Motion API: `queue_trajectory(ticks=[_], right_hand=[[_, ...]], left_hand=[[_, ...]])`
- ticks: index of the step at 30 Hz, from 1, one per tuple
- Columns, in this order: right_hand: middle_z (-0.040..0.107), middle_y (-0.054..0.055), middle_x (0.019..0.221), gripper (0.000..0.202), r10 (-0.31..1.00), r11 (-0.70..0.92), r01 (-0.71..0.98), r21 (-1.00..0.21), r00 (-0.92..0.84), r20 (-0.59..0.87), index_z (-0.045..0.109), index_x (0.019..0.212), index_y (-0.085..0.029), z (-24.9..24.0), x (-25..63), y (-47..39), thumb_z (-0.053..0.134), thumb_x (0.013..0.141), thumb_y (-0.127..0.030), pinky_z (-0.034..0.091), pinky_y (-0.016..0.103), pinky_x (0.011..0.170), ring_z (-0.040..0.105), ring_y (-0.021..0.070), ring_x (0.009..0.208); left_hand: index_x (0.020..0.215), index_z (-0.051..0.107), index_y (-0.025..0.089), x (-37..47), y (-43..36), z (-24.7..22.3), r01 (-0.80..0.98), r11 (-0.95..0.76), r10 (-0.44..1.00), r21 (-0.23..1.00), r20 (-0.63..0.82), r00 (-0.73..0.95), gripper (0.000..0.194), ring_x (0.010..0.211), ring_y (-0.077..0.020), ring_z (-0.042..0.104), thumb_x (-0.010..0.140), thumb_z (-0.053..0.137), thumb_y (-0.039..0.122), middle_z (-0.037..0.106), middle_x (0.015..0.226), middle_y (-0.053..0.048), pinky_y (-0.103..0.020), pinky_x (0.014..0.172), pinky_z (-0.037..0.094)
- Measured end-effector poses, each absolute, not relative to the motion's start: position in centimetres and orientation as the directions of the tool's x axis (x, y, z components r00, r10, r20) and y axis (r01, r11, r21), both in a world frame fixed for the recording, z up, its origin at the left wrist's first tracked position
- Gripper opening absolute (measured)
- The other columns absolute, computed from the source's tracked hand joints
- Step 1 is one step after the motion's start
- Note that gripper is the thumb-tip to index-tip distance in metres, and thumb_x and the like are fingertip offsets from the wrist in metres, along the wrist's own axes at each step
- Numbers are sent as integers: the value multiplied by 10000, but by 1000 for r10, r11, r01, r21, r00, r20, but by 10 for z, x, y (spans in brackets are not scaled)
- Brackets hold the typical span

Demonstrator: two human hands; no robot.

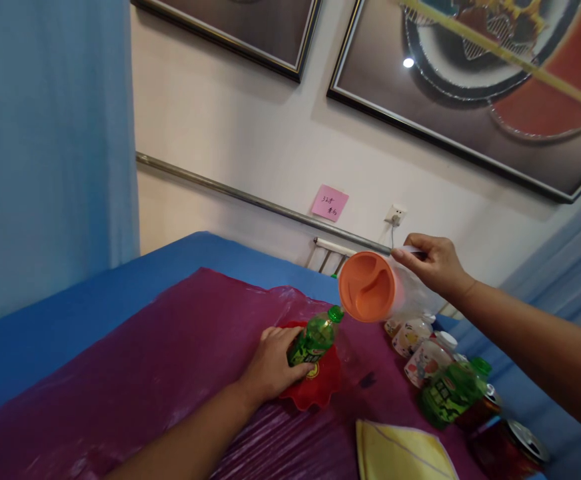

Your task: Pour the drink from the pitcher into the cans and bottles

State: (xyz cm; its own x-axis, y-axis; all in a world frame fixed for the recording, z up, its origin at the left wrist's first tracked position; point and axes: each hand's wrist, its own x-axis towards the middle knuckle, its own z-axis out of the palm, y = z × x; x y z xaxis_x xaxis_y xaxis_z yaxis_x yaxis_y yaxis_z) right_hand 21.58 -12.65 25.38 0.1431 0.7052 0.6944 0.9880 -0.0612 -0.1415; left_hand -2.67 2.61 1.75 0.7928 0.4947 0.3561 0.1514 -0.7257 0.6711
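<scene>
Head view, centre of the frame: you have both hands out over a table covered with a purple sheet (pixel 135 373), itself laid on a blue cloth (pixel 70 300).
Left hand: your left hand (pixel 270 365) is wrapped around a green bottle (pixel 315 337), fingers closed on its body just below the green cap.
Bottle's place: it leans toward the upper right and stands on a red dish (pixel 320 387) just right of the frame's centre.
Right hand: your right hand (pixel 433 261) is closed on the white handle of a clear jug with an orange lid (pixel 368 287), held up in the air and tipped so the lid faces you.
Relation: the lid hangs just above and right of the bottle cap, near it but apart.
Lower right of the frame: small printed cups (pixel 413 337), a second green bottle (pixel 448 390) lying over, drink cans (pixel 510 443) and a yellow cloth (pixel 400 453).
Upper part of the frame: framed pictures (pixel 470 87), a pink note (pixel 329 203) and a metal rail (pixel 250 197) on the wall.
Step in hand: by my reading, you are bringing jug and bottle together, one steadied, one raised.
Next move calls for: a firm hold on the bottle over the dish, since it tilts, and care with the jug's angle; whether the cap is loosened, I cannot tell.
</scene>
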Motion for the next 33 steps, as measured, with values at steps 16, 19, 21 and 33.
queue_trajectory(ticks=[16, 19, 21, 33], right_hand=[[310, -43, 521, 552, 699, -65, 989, -132, 140, 701, 393, 568, -238, 253, 216, -128, 604, 849, -664, 253, 283, 486, 311, 123, 504], [309, -44, 523, 553, 696, -60, 989, -132, 136, 705, 395, 567, -238, 254, 215, -128, 604, 848, -665, 250, 282, 486, 312, 122, 505], [310, -44, 520, 560, 696, -61, 989, -133, 138, 705, 401, 568, -236, 254, 215, -129, 595, 848, -680, 248, 281, 485, 312, 121, 503], [319, -42, 522, 547, 702, -66, 990, -124, 134, 700, 417, 574, -236, 254, 216, -130, 600, 855, -669, 261, 283, 486, 310, 125, 506]], left_hand=[[1174, 655, 249, -28, 24, 21, 144, -728, 487, 670, 358, 797, 519, 1071, -301, 634, 696, 824, 360, 734, 1165, -42, -461, 1022, 360], [1176, 653, 244, -28, 24, 21, 146, -729, 490, 669, 360, 794, 532, 1070, -303, 635, 686, 829, 351, 735, 1160, -43, -457, 1020, 361], [1175, 652, 239, -28, 24, 20, 147, -731, 491, 666, 363, 792, 538, 1067, -304, 635, 681, 832, 349, 735, 1159, -47, -456, 1019, 362], [1158, 656, 252, -28, 25, 19, 142, -736, 490, 662, 376, 786, 518, 1066, -303, 639, 683, 826, 369, 739, 1156, -48, -468, 1024, 371]])
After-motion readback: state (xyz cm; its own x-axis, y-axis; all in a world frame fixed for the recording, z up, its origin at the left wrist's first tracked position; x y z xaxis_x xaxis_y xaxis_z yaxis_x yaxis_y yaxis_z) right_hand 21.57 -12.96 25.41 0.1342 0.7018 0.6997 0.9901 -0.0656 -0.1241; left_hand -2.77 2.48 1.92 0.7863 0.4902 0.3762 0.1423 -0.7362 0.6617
